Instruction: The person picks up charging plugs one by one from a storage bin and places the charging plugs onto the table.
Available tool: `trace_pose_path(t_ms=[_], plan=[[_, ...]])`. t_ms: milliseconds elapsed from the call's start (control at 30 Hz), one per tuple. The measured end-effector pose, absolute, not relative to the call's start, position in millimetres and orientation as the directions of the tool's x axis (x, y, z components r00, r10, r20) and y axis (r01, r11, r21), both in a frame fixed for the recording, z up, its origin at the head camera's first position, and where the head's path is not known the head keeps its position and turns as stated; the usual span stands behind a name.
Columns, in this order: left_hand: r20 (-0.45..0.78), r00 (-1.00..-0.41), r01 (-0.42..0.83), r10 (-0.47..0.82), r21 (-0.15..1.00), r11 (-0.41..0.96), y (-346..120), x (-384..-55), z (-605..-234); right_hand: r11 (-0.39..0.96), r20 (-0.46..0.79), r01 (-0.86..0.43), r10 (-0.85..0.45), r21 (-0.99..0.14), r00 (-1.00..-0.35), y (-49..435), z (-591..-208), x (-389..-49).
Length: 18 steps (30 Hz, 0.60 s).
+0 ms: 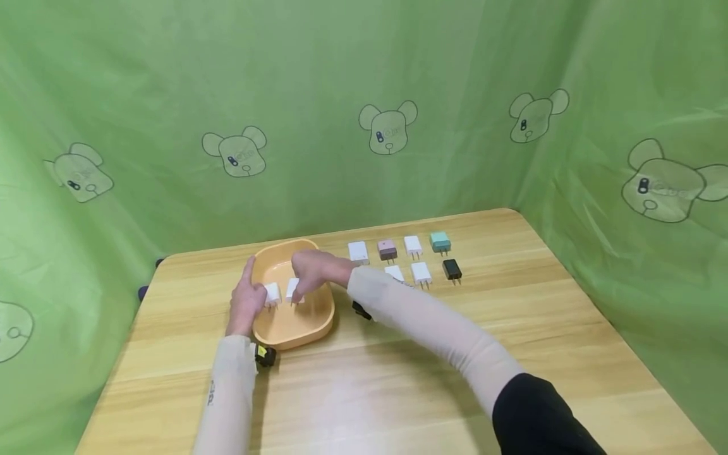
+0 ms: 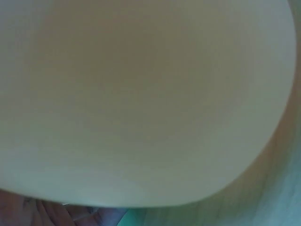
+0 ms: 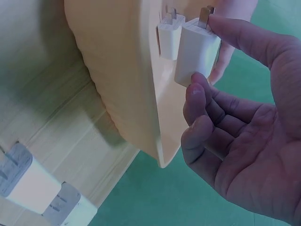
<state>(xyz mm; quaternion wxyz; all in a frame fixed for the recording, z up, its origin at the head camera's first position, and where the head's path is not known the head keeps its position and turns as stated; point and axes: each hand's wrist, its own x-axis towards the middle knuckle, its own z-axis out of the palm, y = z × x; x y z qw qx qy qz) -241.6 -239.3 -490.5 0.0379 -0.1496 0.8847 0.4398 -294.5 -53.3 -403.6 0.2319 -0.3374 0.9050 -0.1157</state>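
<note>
My right hand [image 1: 318,270] pinches a white plug charger [image 3: 197,49] between thumb and fingers, over the orange tray [image 1: 292,330]. Its metal prongs point towards my body in the head view. My left hand [image 1: 248,301] grips the tray's left rim, thumb over the edge and fingers along the outside. Just beside that thumb a second white charger [image 1: 273,294] lies inside the tray; whether the thumb touches it I cannot tell. The left wrist view holds mostly the blurred tray [image 2: 141,117], with a bit of fingers low at the left.
Right of the tray, several chargers lie in two rows: white [image 1: 358,252], purple [image 1: 387,248], white [image 1: 412,246], teal [image 1: 440,242], white [image 1: 421,273] and black [image 1: 452,270]. Another white charger [image 1: 394,273] is partly hidden by my right sleeve. A green curtain [image 1: 318,189] surrounds the wooden table [image 1: 398,392].
</note>
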Motion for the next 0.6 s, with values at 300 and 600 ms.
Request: trace_pose_path(t_ms=[300,600], plan=[[-0.194,-0.952,-0.299,-0.236,0.758,0.580,-240.4,-245.2,-489.9,0.749,-0.341,-0.546,-0.659,-0.374,-0.670,-45.1,-396.9,-297.0],[-0.255,-0.946,-0.323,-0.200,0.779,0.537,-239.0,-243.1,-484.4,0.758,-0.335,-0.529,-0.646,-0.382,-0.686,-33.7,-392.3,-299.1]])
